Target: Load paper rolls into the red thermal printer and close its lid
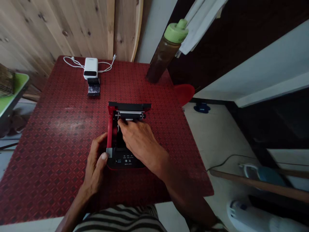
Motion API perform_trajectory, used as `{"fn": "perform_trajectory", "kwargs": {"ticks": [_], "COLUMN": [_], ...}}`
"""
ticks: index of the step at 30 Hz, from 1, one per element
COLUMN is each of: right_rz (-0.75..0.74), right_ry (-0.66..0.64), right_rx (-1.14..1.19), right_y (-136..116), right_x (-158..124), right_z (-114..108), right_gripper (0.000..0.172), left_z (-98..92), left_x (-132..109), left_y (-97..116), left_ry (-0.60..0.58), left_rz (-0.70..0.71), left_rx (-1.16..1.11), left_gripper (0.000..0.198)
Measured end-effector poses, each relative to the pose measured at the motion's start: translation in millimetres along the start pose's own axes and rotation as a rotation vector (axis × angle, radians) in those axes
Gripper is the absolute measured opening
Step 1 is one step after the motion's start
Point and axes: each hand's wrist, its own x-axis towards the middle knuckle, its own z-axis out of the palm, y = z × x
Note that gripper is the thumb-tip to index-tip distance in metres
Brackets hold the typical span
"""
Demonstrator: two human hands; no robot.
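Observation:
A red and black thermal printer [127,159] sits on the table near its front edge, its lid [129,106] raised at the back with a black roller below it. My left hand [95,162] grips the printer's left side, thumb on the front corner and fingers along the red wall. Over the printer's open compartment lies my right hand [140,137], its fingers reaching down inside near the roller. Those fingertips are hidden, so whether they hold anything does not show. A thin white strand is visible beside them.
The red patterned table [60,154] holds a white power bank [91,68] with white cables, a small dark roll-like piece [93,87] in front of it, and a tall brown bottle [164,53] with a green lid. A red stool [184,93] stands beyond the right edge.

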Motion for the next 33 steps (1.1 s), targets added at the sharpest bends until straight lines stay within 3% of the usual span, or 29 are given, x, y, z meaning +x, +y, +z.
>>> {"fn": "perform_trajectory", "kwargs": {"ticks": [4, 9, 11, 13, 17, 19, 23, 28, 33], "right_rz": [-0.031, -0.098, 0.014, 0.220, 0.422, 0.461, 0.391, 0.336, 0.335], "right_ry": [0.098, 0.527, 0.697, 0.880, 1.165, 1.146, 0.893, 0.748, 0.701], "right_rx": [0.016, 0.282, 0.449, 0.603, 0.974, 1.037, 1.088, 1.074, 1.036], "right_y": [-2.9, 19.3, 40.9, 65.9, 107.3, 116.4, 113.2, 103.8, 107.2], "right_x": [-13.5, -59.6, -74.2, -76.3, -43.4, -22.0, 0.3, 0.0, -0.4], "right_z": [0.4, -3.1, -2.2, 7.1, 54.6, 82.7, 121.2, 133.1, 133.3], "right_gripper": [0.038, 0.021, 0.025, 0.030, 0.033, 0.037, 0.041, 0.026, 0.034], "left_z": [-0.2, -2.3, -2.5, -2.1, -1.4, -1.4, -1.8, -1.9, -2.8], "left_x": [-0.8, -0.5, 0.1, 0.5, 0.4, -0.1, -1.5, -2.3, -1.1], "left_y": [-5.3, -5.7, -3.9, -2.4, -3.7, -6.4, -11.1, -11.5, -8.5], "left_ry": [0.016, 0.004, -0.001, 0.005, 0.040, 0.056, 0.068, 0.068, 0.072], "left_rz": [0.020, 0.011, 0.000, -0.009, -0.005, 0.003, 0.005, 0.007, 0.014], "left_rx": [0.021, 0.013, 0.015, 0.019, 0.056, 0.083, 0.111, 0.137, 0.166], "left_gripper": [0.063, 0.062, 0.062, 0.064, 0.067, 0.069, 0.072, 0.073, 0.074]}}
